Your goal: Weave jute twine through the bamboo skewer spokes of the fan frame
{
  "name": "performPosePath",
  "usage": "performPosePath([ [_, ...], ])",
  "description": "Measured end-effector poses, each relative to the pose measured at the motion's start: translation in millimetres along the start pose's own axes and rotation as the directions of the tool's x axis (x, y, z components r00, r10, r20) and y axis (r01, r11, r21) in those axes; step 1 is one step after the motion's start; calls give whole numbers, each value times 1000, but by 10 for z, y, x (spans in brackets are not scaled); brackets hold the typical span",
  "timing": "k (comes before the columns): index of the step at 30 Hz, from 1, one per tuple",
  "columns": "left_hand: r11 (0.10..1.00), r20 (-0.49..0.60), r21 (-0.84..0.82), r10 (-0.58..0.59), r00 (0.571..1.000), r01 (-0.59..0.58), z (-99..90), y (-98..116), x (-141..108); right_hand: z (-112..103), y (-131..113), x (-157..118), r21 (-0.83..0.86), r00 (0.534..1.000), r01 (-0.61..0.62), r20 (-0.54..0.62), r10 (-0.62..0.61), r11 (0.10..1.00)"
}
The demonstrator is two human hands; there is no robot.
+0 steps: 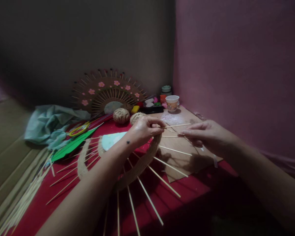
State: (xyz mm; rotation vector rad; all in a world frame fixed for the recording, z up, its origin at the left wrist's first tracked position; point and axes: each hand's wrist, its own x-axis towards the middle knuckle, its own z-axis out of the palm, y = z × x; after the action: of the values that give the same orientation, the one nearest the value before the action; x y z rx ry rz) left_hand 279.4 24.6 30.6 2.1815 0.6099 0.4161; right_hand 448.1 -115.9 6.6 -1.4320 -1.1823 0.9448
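Observation:
A fan-shaped frame of thin sticks with a woven twine band (132,173) spreads over the red cloth, its sticks pointing outward. My left hand (147,128) is closed at the upper right end of the band, fingers pinching the band and a stick. To the right, my right hand (203,132) pinches a strand of twine (173,131) that runs across to my left hand. A pale blue piece (113,139) lies at the inner part of the frame, partly hidden by my left forearm.
A finished fan with pink flowers (108,83) leans on the back wall. Before it are twine balls (121,115), yellow scissors (79,128) and a paper cup (172,103). A brown board (177,167) lies right; green cloth (49,121) and loose sticks (29,203) are left.

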Motion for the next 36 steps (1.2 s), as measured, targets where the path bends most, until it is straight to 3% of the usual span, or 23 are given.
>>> performPosePath([
  [4, 999, -1, 37, 13, 1000, -13, -4, -48, 4, 45, -26, -84, -222, 970, 171, -131, -203, 960],
  [9, 999, 2, 53, -1, 1000, 1, 13, -79, 11, 69, 3, -123, -443, 905, 276, -179, -386, 853],
  [15, 1000, -7, 29, 0, 1000, 0, 21, -70, 5, 169, 4, -265, -613, 809, 435, -57, -586, 660],
  [18, 1000, -9, 15, 26, 1000, -26, 15, -64, -2, 223, 46, -346, -627, 797, 453, -33, -603, 634],
  [24, 1000, -23, -21, 23, 999, -23, 17, -68, 12, 281, 247, -438, -538, 862, 365, -112, -494, 760],
  [28, 998, -34, -66, 10, 999, -13, 24, -95, 30, 399, 337, -483, -453, 892, 357, -94, -442, 817],
  [31, 997, -51, -77, 13, 999, -16, 26, -119, 41, 491, 342, -536, -453, 862, 399, -112, -495, 797],
  [36, 998, -46, -49, 37, 998, -39, 42, -149, 56, 534, 286, -646, -567, 750, 494, -107, -653, 660],
])
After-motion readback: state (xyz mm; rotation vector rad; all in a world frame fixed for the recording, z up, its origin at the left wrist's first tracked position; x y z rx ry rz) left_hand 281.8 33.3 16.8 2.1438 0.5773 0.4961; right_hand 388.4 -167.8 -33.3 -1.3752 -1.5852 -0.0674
